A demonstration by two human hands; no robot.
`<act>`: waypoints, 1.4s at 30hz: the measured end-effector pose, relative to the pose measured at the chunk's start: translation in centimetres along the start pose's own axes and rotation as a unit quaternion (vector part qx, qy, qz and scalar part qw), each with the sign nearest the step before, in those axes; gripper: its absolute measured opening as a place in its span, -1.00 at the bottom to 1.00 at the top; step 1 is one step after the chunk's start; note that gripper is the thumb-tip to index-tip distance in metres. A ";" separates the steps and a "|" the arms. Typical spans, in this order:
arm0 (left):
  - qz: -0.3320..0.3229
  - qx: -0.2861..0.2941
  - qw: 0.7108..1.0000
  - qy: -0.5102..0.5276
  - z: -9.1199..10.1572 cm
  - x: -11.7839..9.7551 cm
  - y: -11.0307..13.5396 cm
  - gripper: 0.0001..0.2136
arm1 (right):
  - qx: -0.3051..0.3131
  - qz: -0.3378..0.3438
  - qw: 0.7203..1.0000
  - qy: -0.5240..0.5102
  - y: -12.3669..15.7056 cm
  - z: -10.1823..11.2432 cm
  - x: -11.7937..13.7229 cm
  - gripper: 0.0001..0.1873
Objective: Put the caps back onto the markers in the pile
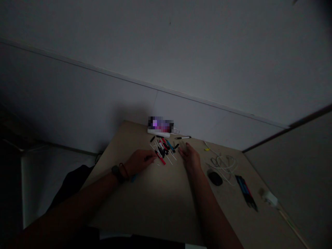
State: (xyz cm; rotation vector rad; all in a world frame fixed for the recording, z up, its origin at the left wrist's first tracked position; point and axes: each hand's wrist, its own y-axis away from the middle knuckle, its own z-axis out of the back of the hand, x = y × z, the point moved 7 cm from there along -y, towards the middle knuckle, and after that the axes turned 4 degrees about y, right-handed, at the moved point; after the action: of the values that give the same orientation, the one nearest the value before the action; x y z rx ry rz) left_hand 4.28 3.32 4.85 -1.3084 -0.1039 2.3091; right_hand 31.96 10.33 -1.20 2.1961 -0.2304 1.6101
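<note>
A loose pile of pen parts (163, 148), with black caps, thin white refills and red and blue pieces, lies near the back of the table. At its left edge is my left hand (141, 160), fingers closed around a small dark piece that I cannot make out. A red pen piece (161, 159) lies just past those fingertips. Right of the pile, my right hand (191, 158) is raised with its fingers apart and somewhat blurred; I see nothing held in it. Under my left wrist a blue piece (133, 178) partly shows.
Behind the pile a lit, pixelated screen (160, 124) leans on a white stand (158, 133), with a pen (183, 137) beside it. To the right are a white cable (223, 162), a black mouse (215, 178), several pens (246, 193) and a white plug (269, 198). A wall borders the back.
</note>
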 end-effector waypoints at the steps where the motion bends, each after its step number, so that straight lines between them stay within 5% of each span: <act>1: -0.001 0.000 1.000 0.000 0.0 0.0 0.0 -0.77 | 0.004 0.002 1.000 0.004 0.0 0.0 0.0 -0.79; 32: 0.013 -0.011 1.000 -0.022 0.2 0.1 0.0 -0.74 | -0.005 0.024 0.999 0.035 0.5 -0.5 0.4 -0.77; 37: 0.002 -0.043 0.998 -0.037 0.9 0.0 -0.1 -0.77 | -0.044 0.081 0.994 0.058 0.9 0.1 1.5 -0.75; 42: -0.012 -0.096 0.994 -0.045 2.0 0.2 -0.3 -0.81 | -0.042 0.213 0.970 0.113 3.2 -1.0 4.4 -0.73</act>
State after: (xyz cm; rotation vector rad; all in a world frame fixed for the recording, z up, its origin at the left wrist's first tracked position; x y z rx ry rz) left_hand 2.64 3.96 5.89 -1.2846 -0.3770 2.3848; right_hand 31.29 8.34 3.88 1.9658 -0.7286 2.0150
